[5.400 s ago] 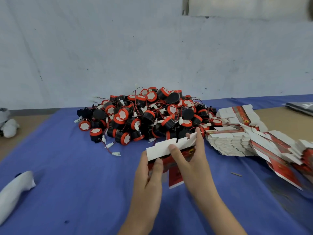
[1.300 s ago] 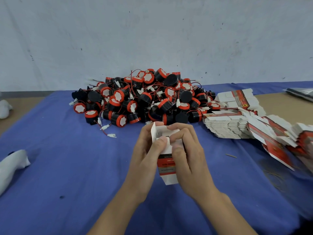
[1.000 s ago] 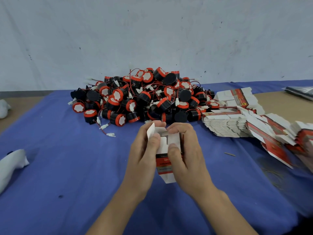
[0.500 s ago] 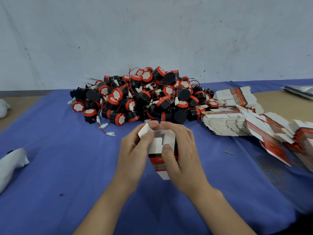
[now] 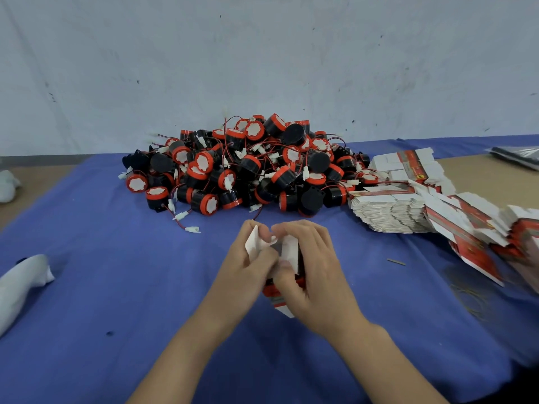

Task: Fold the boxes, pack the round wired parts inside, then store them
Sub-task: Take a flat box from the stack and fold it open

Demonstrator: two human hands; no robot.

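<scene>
Two hands: both are closing round one small box (image 5: pixel 291 252), holding it up off the blue cloth (image 5: pixel 116 287) with no slack in either grasp.
Left hand (image 5: pixel 248 268): it is curling round the box's left side, and its thumb and fingertips are pinching a white flap (image 5: pixel 253 243) at the far end of the grip.
Right hand (image 5: pixel 316 277): it is wrapping the right wall, with the thumb pressing across the near panel; the red printed part is showing just below the thumbs.
Box: it is sitting between the two palms, tilted with its open end pointing away from the person. How far the flaps are tucked is hidden behind the fingers.
Step in hand: by the look of it, the person is folding the end flaps to close one end.
Doing it well: the right hand should be holding the walls square without crushing them, while the left is bending the flap along its crease and sliding the tab inside the wall, not over it.
Risk: squeezing too hard is likely to bow the card and block the tab.
Round wired parts (image 5: pixel 248 167): they are lying in a pile just beyond the fingertips, so none are packed yet.
Flat boxes (image 5: pixel 390 211): they are lying stacked beyond and to the right of the grip.
</scene>
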